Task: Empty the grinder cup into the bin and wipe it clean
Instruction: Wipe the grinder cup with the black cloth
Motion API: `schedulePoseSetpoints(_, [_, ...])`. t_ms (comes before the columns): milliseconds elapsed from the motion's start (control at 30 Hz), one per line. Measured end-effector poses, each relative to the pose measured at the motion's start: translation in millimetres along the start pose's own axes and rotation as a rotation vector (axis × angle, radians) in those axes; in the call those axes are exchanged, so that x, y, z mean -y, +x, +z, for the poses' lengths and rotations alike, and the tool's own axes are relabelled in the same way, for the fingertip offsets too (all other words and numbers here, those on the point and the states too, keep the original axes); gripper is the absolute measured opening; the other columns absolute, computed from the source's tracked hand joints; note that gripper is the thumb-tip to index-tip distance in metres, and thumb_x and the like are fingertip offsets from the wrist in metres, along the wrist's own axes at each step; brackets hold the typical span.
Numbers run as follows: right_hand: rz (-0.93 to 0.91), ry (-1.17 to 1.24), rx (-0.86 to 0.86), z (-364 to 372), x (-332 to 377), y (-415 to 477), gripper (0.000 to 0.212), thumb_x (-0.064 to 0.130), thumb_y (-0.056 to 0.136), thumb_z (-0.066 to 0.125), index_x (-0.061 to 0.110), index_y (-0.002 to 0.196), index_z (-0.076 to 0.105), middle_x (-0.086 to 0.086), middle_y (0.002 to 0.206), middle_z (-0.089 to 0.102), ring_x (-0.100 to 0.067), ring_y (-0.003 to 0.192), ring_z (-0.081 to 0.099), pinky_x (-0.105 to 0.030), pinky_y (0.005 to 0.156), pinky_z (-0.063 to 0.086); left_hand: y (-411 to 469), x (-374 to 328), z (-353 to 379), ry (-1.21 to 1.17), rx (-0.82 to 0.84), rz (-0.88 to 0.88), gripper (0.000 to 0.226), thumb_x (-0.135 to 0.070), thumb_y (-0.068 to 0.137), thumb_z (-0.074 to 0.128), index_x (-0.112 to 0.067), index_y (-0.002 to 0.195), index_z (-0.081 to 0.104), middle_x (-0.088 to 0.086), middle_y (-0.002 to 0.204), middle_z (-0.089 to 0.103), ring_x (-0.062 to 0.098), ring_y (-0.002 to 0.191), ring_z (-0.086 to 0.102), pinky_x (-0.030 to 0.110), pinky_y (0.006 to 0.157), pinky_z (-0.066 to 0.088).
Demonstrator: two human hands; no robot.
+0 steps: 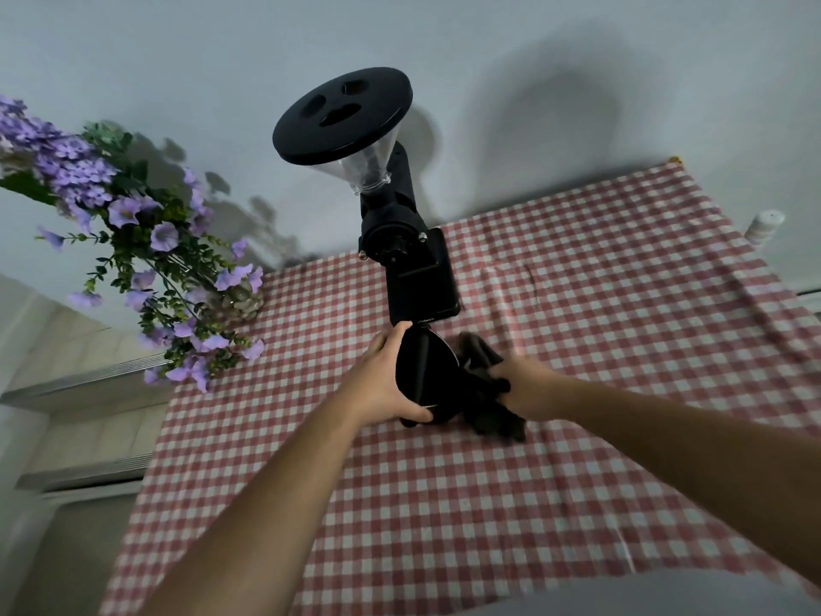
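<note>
The black grinder cup (424, 371) is tilted just above the checked tablecloth, right in front of the grinder's base. My left hand (385, 384) grips the cup from the left, thumb under it and fingers over its top. My right hand (522, 384) holds a dark cloth (484, 393) bunched against the cup's right side. The cloth is blurred and part of it hangs down to the table. The inside of the cup is hidden. The bin is not in view.
The black coffee grinder (402, 242) with a clear hopper and round black lid stands at the back of the red-and-white checked tablecloth (577, 437). A vase of purple flowers (169, 260) leans over the left edge. A small white container (764, 226) stands far right.
</note>
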State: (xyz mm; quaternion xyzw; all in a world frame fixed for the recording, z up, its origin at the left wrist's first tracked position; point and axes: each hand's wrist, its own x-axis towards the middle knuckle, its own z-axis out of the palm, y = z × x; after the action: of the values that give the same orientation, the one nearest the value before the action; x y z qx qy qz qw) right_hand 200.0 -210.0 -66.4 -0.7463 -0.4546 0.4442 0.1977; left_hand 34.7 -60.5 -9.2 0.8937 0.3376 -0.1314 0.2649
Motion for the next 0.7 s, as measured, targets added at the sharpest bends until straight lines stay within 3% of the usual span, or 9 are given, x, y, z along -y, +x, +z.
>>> schedulePoseSetpoints(33, [0.008,-0.037,0.027,-7.1,2.8,0.2,0.018,0.004,0.090,0.047,0.019,0.088,0.056,-0.001,0.091,0.057,-0.013,0.077,0.059,-0.018,0.055,0.044,0.6,2.2,-3.4,0.022,0.028,0.027,0.128,-0.034,0.053,0.092,-0.039,0.148,0.006,-0.013,0.155,0.014,0.021,0.135,0.033,0.043,0.099,0.047])
schedulePoseSetpoints(100, [-0.024,0.054,-0.090,-25.7,16.2,6.8,0.028,0.003,0.091,0.047,0.026,0.076,0.054,0.000,0.084,0.059,-0.013,0.074,0.059,-0.018,0.055,0.043,3.2,2.4,-6.5,0.072,0.056,0.064,0.128,-0.029,0.053,0.092,-0.041,0.147,0.006,-0.015,0.154,0.012,0.022,0.136,0.031,0.043,0.097,0.049])
schedulePoseSetpoints(167, [-0.085,0.256,-0.295,-37.7,31.2,15.9,0.028,0.002,0.092,0.045,0.024,0.080,0.058,0.002,0.081,0.061,-0.016,0.077,0.060,-0.018,0.061,0.042,5.5,0.0,-7.4,0.144,0.076,0.058,0.132,-0.028,0.054,0.091,-0.041,0.148,0.000,-0.014,0.157,0.006,0.023,0.138,0.029,0.043,0.097,0.049])
schedulePoseSetpoints(233, [-0.115,0.390,-0.375,-36.9,39.8,21.0,0.022,0.004,0.094,0.043,0.018,0.092,0.059,0.004,0.083,0.061,-0.015,0.080,0.059,-0.019,0.065,0.042,8.3,-0.8,-7.6,0.199,0.100,0.045,0.135,-0.029,0.056,0.089,-0.040,0.150,-0.006,-0.013,0.159,0.000,0.025,0.139,0.028,0.043,0.097,0.049])
schedulePoseSetpoints(333, [-0.035,0.356,-0.296,-17.4,33.6,22.6,0.021,0.004,0.095,0.041,0.013,0.104,0.059,-0.004,0.091,0.062,-0.021,0.083,0.062,-0.025,0.067,0.050,10.4,0.5,-8.2,0.192,0.106,0.078,0.132,-0.025,0.055,0.087,-0.043,0.148,-0.004,-0.014,0.158,0.002,0.026,0.133,0.035,0.039,0.087,0.054])
schedulePoseSetpoints(433, [0.078,0.231,-0.189,-1.6,23.0,13.9,0.026,0.005,0.095,0.041,0.006,0.118,0.053,-0.005,0.092,0.056,-0.017,0.073,0.056,-0.018,0.055,0.044,10.9,3.5,-8.4,0.266,0.072,0.129,0.129,-0.030,0.055,0.087,-0.045,0.145,-0.002,-0.009,0.155,0.012,0.023,0.126,0.040,0.033,0.082,0.054])
schedulePoseSetpoints(600, [0.084,0.069,0.188,-12.2,14.2,-19.9,0.014,0.009,0.091,0.050,0.011,0.101,0.059,-0.007,0.099,0.060,-0.018,0.089,0.060,-0.022,0.065,0.047,9.9,5.5,-6.2,0.287,0.012,0.118,0.127,-0.038,0.051,0.087,-0.047,0.143,-0.001,-0.001,0.149,0.023,0.023,0.120,0.044,0.034,0.077,0.054])
schedulePoseSetpoints(633, [0.068,0.066,0.187,-21.3,15.3,-21.0,0.013,0.007,0.090,0.050,0.012,0.097,0.060,-0.007,0.097,0.062,-0.019,0.088,0.061,-0.023,0.067,0.048,9.1,4.8,-5.3,0.280,0.008,0.106,0.128,-0.040,0.051,0.087,-0.048,0.143,-0.001,-0.001,0.150,0.023,0.024,0.119,0.045,0.036,0.076,0.055])
schedulePoseSetpoints(700, [0.059,0.149,0.011,-41.6,19.9,-14.1,0.016,0.006,0.091,0.048,0.014,0.096,0.061,-0.007,0.092,0.064,-0.018,0.084,0.062,-0.027,0.068,0.050,7.3,3.2,-2.6,0.284,-0.007,0.076,0.128,-0.042,0.050,0.088,-0.050,0.142,-0.001,0.000,0.152,0.022,0.025,0.116,0.049,0.039,0.073,0.057])
